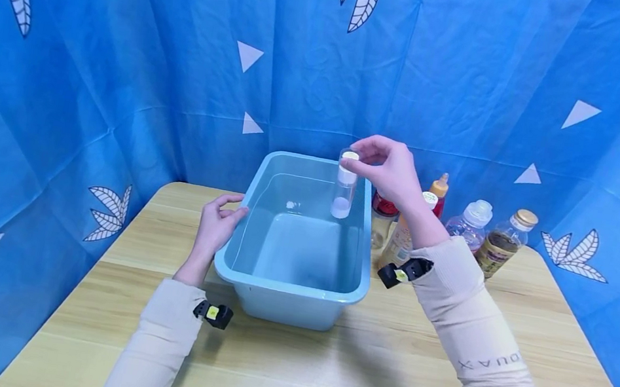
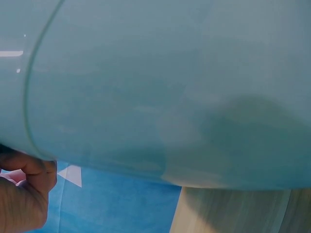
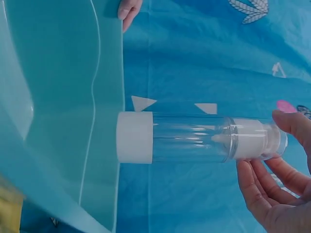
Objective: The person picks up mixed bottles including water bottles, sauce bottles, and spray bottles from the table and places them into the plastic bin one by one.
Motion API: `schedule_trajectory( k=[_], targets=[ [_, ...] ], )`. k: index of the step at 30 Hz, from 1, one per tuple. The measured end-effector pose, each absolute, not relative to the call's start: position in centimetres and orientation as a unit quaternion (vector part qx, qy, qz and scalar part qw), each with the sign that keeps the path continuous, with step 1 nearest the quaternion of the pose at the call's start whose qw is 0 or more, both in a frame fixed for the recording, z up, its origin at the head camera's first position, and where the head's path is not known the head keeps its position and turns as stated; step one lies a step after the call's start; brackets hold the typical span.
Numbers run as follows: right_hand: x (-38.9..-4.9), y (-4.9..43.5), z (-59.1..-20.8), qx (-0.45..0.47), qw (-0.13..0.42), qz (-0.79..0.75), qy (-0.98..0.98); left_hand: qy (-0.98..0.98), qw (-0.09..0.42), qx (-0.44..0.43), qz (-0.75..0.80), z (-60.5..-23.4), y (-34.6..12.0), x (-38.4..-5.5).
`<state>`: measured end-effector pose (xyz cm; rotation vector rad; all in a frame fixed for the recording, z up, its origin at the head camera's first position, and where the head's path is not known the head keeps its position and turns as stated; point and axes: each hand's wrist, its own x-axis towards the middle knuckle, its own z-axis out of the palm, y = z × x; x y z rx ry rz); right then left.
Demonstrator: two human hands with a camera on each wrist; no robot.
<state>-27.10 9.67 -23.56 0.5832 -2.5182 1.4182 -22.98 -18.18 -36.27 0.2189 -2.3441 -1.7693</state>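
A light blue plastic basin (image 1: 286, 309) stands on the wooden table. My left hand (image 1: 218, 223) grips its left rim, and the left wrist view shows the curled fingers (image 2: 39, 177) at the basin's edge. Over the right back part of the basin, my right hand (image 1: 387, 168) holds a clear pump bottle (image 1: 344, 193) upright by its top, pinched between thumb and fingers. Seen from the right wrist, this bottle (image 3: 187, 140) has a white base, a see-through body and a white pump under a clear cap. No contents are visible inside its body.
Right of the basin stand several bottles: one with a red label (image 1: 383, 210), an orange one (image 1: 398, 242), a red one with a yellow nozzle (image 1: 440, 186), a clear one (image 1: 469, 222) and a dark-filled one (image 1: 499, 246). A blue curtain (image 1: 326, 77) hangs behind the table (image 1: 261, 372).
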Motion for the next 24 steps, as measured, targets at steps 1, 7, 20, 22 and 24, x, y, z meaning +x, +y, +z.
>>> schedule_trajectory(
  k=[1, 7, 20, 22, 24],
  targets=[
    [-27.4, 9.4, -23.7, 0.197, 0.096, 0.480, -0.849, -0.792, 0.098, 0.074, -0.598, -36.3, -18.2, -23.0],
    [-28.6, 7.7, -24.1, 0.196, 0.098, 0.489, -0.844, -0.791, 0.093, 0.079, -0.599, -36.2, -18.3, -23.0],
    [-30.9, 5.2, -26.0, 0.161, 0.101, 0.507, -0.841, -0.788, 0.097, 0.082, -0.602, -36.1, -18.2, -23.0],
    [-31.3, 4.9, -26.4, 0.155, 0.101, 0.506, -0.843, -0.787, 0.097, 0.081, -0.603, -36.1, -18.2, -23.0],
    [-31.7, 4.6, -26.7, 0.146, 0.100, 0.503, -0.846, -0.786, 0.098, 0.080, -0.605, -36.1, -18.1, -23.0]
  ],
)
